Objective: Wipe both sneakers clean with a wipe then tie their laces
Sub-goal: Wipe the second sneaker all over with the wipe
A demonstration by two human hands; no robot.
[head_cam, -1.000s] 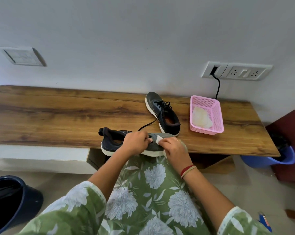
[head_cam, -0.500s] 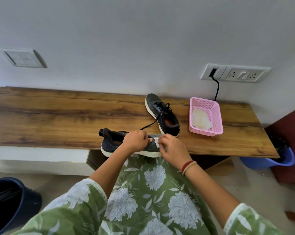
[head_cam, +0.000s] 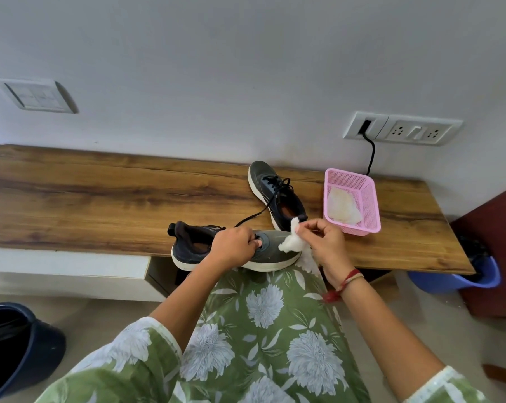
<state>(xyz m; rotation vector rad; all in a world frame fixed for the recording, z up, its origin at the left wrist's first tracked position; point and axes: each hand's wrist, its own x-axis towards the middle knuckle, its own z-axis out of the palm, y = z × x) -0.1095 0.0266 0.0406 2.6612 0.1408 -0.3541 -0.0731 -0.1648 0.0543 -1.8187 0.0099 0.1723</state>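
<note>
A dark grey sneaker [head_cam: 270, 251] with a white sole lies sideways at the front edge of the wooden shelf [head_cam: 100, 199], toe to the right. My left hand [head_cam: 234, 247] grips its upper near the lace eyelets. My right hand [head_cam: 323, 241] pinches a white wipe [head_cam: 289, 242], held just above the toe. The second sneaker [head_cam: 275, 193] stands behind, toe toward the wall, its black lace loose and trailing to the front.
A pink plastic basket [head_cam: 368, 210] holding more wipes stands right of the sneakers. A black cable drops from the wall socket [head_cam: 402, 129] behind it. A blue bin [head_cam: 472, 277] stands on the floor at right, a dark bin [head_cam: 16, 344] at left.
My right hand has lifted the wipe off the sneaker's toe and drawn it up and to the right. My left hand keeps its hold on the sneaker.
</note>
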